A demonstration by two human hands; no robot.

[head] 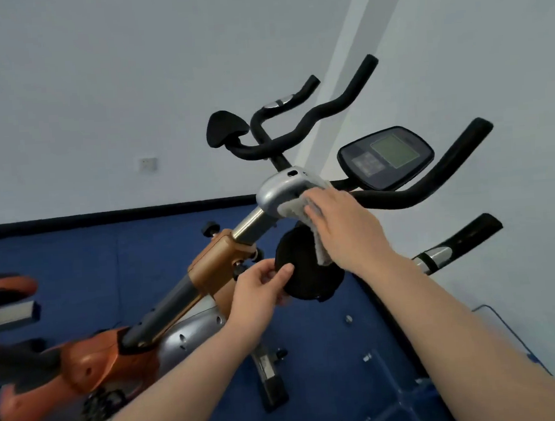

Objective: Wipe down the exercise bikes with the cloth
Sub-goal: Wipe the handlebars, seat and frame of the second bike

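A: Head view. Status?

B: Your right hand (pixel 342 219) presses the cloth (pixel 297 209) flat against the silver bracket (pixel 278 190) under the handlebars (pixel 410 197), fingers extended. Your left hand (pixel 261 285) pinches the black pad (pixel 306 267) below.

A: Progress?

B: Probably mid-task. The screen (pixel 385 156), grips and frame (pixel 214 267) likely remain, and the second bike (pixel 6 295) too.

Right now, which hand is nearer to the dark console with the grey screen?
The right hand. It presses the grey cloth on the silver handlebar clamp, just below-left of the dark console with the grey screen. The left hand is lower, gripping the round black pad.
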